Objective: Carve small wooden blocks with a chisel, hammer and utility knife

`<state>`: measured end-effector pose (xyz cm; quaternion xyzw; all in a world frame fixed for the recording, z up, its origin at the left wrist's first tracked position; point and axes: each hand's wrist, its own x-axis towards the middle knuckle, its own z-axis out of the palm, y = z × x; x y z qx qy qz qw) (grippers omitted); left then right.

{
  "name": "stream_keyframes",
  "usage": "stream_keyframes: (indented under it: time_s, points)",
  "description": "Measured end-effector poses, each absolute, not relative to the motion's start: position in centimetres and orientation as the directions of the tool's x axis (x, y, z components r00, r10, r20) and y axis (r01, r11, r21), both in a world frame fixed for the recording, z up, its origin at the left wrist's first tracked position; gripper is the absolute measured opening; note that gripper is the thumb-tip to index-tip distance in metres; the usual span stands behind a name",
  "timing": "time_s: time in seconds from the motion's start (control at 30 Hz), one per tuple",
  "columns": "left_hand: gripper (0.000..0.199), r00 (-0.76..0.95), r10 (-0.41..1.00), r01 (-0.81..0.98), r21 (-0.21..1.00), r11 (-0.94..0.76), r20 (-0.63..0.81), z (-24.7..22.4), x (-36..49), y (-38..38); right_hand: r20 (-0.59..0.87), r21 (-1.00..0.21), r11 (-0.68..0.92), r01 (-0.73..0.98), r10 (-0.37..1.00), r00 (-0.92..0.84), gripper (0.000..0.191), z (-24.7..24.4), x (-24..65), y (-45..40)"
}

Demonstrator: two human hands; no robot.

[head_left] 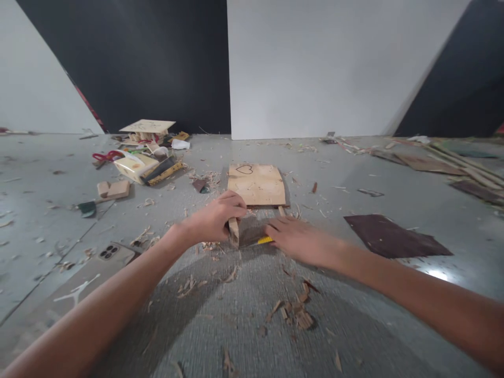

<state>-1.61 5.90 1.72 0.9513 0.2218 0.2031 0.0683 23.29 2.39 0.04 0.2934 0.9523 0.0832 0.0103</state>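
My left hand (222,214) is closed around a small wooden block (233,232), its pale end pointing down toward me. Close by on the right, my right hand (289,235) is low over the floor, slightly blurred, with its fingers curled over a yellow tool (265,240). A thin strip seems to run left from that tool, and the rest is hidden under the hand. Just beyond both hands lies a light wooden board (256,185) with a heart outline drawn on it. A narrow wooden stick (281,211) pokes out from its near edge.
Wood shavings (297,312) litter the grey floor. To the left are a phone (118,253), a notched wood piece (114,189), red-handled scissors (107,156) and a yellow box (136,167). Dark brown sandpaper (396,236) lies right. Long sticks (468,165) lie far right. A white panel (315,68) stands behind.
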Motion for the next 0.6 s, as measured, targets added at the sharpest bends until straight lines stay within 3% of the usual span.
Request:
stream_keyframes:
  time_s: [0.1, 0.2, 0.3, 0.37, 0.43, 0.6]
  points:
    - [0.019, 0.805, 0.478, 0.407, 0.259, -0.876, 0.353, 1.8, -2.4, 6.3, 0.017, -0.064, 0.764, 0.642, 0.644, -0.765, 0.026, 1.0, 24.9, 2.0]
    - [0.02, 0.75, 0.545, 0.439, 0.334, -0.834, 0.375, 1.6, -3.7, 7.2, -0.003, -0.473, 0.55, 0.688, 0.78, -0.626, 0.019, 1.2, 26.3, 1.4]
    - [0.022, 0.676, 0.604, 0.452, 0.411, -0.792, 0.421, 1.2, -4.8, 7.9, -0.067, -0.871, 0.206, 0.447, 0.85, -0.522, 0.033, 0.1, 26.2, 0.5]
    - [0.023, 0.653, 0.621, 0.455, 0.431, -0.779, 0.433, 1.1, -5.0, 8.0, -0.105, -0.957, 0.036, 0.288, 0.881, -0.461, 0.035, -1.1, 25.4, -0.1]
    - [0.022, 0.652, 0.622, 0.45, 0.439, -0.778, 0.434, 1.0, -5.0, 7.9, -0.149, -0.972, -0.045, 0.232, 0.878, -0.454, 0.035, -2.2, 24.4, -0.5]
    - [0.025, 0.67, 0.606, 0.436, 0.434, -0.789, 0.429, 1.2, -5.1, 7.6, -0.153, -0.972, -0.036, 0.234, 0.85, -0.503, 0.031, -3.0, 23.1, -0.8]
